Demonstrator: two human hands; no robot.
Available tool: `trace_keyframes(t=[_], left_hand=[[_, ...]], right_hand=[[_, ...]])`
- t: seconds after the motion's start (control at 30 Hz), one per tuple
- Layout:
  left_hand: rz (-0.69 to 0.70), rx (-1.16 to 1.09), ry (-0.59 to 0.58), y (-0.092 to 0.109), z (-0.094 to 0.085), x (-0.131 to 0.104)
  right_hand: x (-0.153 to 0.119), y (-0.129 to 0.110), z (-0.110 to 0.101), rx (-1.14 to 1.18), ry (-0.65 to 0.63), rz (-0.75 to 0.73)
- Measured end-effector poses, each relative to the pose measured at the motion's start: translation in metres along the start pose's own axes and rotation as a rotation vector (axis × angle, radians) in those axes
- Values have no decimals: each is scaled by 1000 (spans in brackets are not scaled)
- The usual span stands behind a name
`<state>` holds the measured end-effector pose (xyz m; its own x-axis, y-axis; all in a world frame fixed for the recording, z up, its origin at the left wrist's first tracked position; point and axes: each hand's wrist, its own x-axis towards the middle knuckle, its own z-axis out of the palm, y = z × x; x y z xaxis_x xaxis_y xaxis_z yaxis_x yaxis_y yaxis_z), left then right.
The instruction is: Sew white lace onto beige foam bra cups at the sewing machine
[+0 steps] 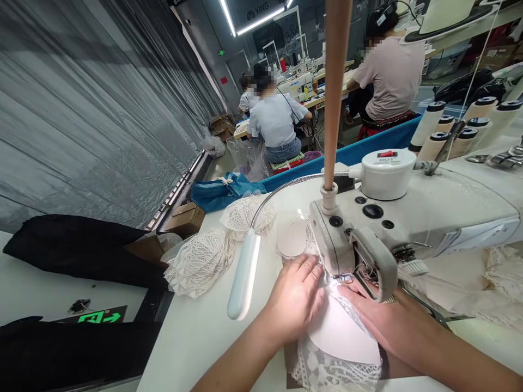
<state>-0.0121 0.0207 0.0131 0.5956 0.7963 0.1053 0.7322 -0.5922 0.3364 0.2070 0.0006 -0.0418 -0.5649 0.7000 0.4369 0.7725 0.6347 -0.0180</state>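
A pale cup-shaped piece with lace edging (pixel 343 329) lies under the needle end of a white sewing machine (pixel 335 239). Flat on the lace left of the presser foot (pixel 343 278) rests my left hand (pixel 296 296), its fingers stretched out side by side. My right hand (pixel 378 313) is on the piece's right side, thumb extended along the lace close to the foot. Its other fingers reach behind the machine's curved metal lever (pixel 378 267) and are partly hidden. Beyond my left fingertips, another pale cup piece (pixel 292 237) lies on lace.
Stacks of lace pieces (pixel 202 261) sit on the white table (pixel 192 332). A lit lamp (pixel 244 275) on a bendy neck hangs over it. Thread cones (pixel 433 122) stand on the right, near more lace (pixel 502 272). Several people (pixel 273 122) sit at machines beyond a blue cloth (pixel 368 144).
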Motion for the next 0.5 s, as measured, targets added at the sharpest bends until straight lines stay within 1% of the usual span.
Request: trace_keyframes(t=[0.1,0.2,0.37,0.5], left_hand=[[9,-3,-46,-12,1,13],[29,-54,-57,-19,6,26],[23,-162,-71,-21,11,42],[-34,-303,-83,-20,6,49]], right_hand=[[3,-2,-3,-7,-19,27],[6,-3,-7,0,-47,67],[7,-1,-5,-64,12,82],[5,0,0,-68,21,108]])
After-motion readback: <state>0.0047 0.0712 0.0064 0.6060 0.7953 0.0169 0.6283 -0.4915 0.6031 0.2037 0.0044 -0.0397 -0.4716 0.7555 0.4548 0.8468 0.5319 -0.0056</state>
